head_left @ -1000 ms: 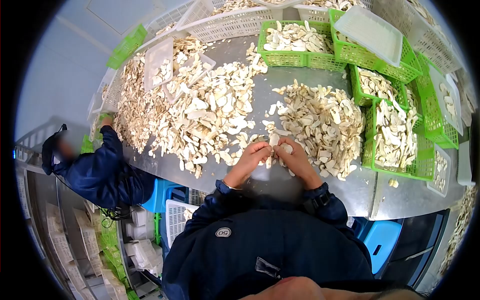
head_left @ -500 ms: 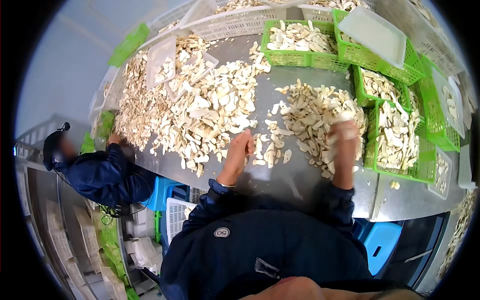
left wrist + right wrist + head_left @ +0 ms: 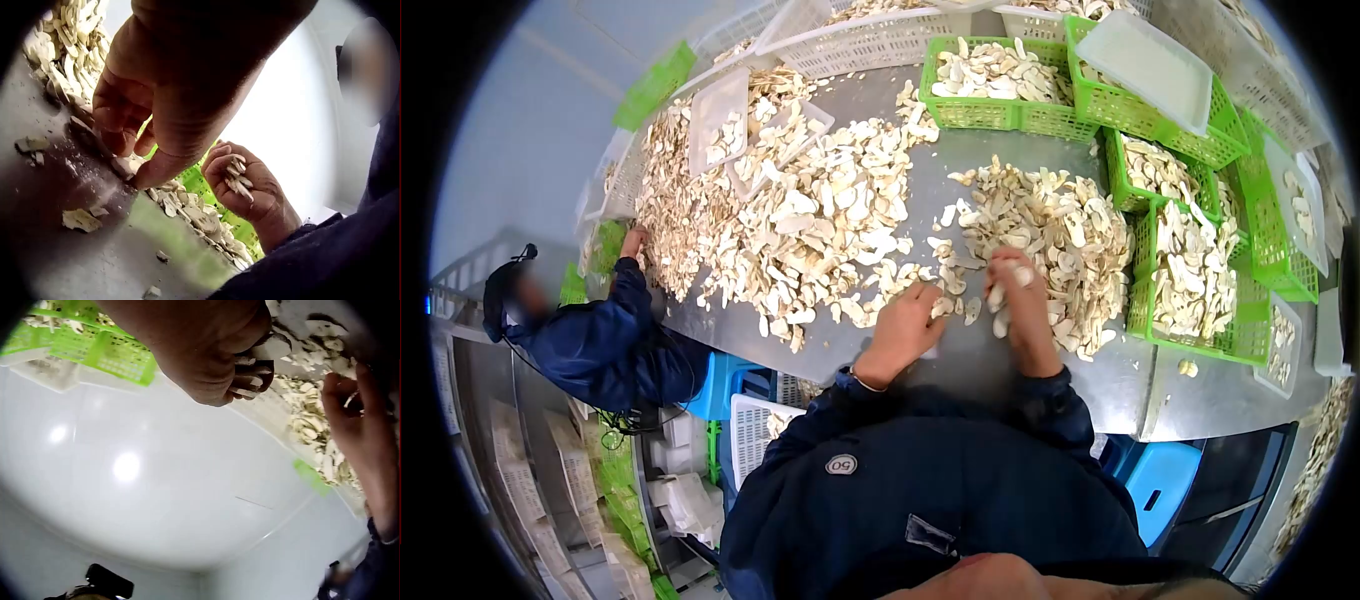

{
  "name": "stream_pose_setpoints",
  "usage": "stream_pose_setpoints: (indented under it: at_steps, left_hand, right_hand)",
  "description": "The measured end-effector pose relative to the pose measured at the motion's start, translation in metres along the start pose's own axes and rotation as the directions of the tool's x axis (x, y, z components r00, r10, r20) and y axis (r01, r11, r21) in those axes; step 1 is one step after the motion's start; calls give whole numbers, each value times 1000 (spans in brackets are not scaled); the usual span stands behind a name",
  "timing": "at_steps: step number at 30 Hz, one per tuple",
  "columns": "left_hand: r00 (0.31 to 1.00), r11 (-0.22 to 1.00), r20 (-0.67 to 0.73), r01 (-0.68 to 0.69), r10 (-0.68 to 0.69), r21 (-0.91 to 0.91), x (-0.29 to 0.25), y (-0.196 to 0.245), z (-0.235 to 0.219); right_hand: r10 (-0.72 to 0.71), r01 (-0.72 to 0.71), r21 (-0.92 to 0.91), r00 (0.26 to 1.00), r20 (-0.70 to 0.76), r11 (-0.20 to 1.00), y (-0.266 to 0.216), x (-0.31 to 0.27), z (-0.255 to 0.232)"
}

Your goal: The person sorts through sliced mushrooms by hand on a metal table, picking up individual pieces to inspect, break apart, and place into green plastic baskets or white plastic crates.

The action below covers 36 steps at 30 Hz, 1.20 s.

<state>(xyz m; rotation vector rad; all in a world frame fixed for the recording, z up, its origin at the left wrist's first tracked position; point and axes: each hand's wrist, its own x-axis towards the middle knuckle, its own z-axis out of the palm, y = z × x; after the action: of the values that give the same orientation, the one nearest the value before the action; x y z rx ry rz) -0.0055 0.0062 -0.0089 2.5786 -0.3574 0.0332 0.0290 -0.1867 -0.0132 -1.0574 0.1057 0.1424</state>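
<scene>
My left hand (image 3: pixel 907 325) is low over the metal table, at the near edge of some pale dried mushroom slices. In the left wrist view its thumb and finger pinch a small mushroom slice (image 3: pixel 125 166) close to the tabletop. Just to the right, my right hand (image 3: pixel 1022 305) is curled round several mushroom slices (image 3: pixel 239 181), held against the palm and fingers. It overlaps the near left side of the right-hand slice pile (image 3: pixel 1060 225). A larger slice heap (image 3: pixel 830 215) spreads out to the left.
Green baskets (image 3: pixel 1250 340) of slices line the right and back, one with a white tray (image 3: pixel 1150 70) on top. White crates (image 3: pixel 870 50) stand along the back. Another person (image 3: pixel 600 345) works at the table's left end. A blue stool (image 3: pixel 1165 490) is below the right edge.
My hands were together at a slice, then the right swung out over the right pile. It has come back towards the left hand with slices. The left has lowered onto a slice.
</scene>
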Motion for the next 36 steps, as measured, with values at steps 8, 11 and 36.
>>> stream_pose_setpoints:
  at_steps: [8, 11, 36]
  left_hand:
    - [982, 762, 95, 188, -166, -619, -2, -36, 15]
    - [911, 338, 326, 399, -254, -852, 2, -26, -2]
    - [932, 25, 265, 280, -248, -960, 4, -20, -7]
  right_hand:
    - [-95, 172, -482, 979, 179, 859, 26, -7, 12]
    - [-100, 191, -505, 974, 202, 842, 28, -7, 13]
    - [141, 23, -511, 950, 279, 859, 25, -14, 19]
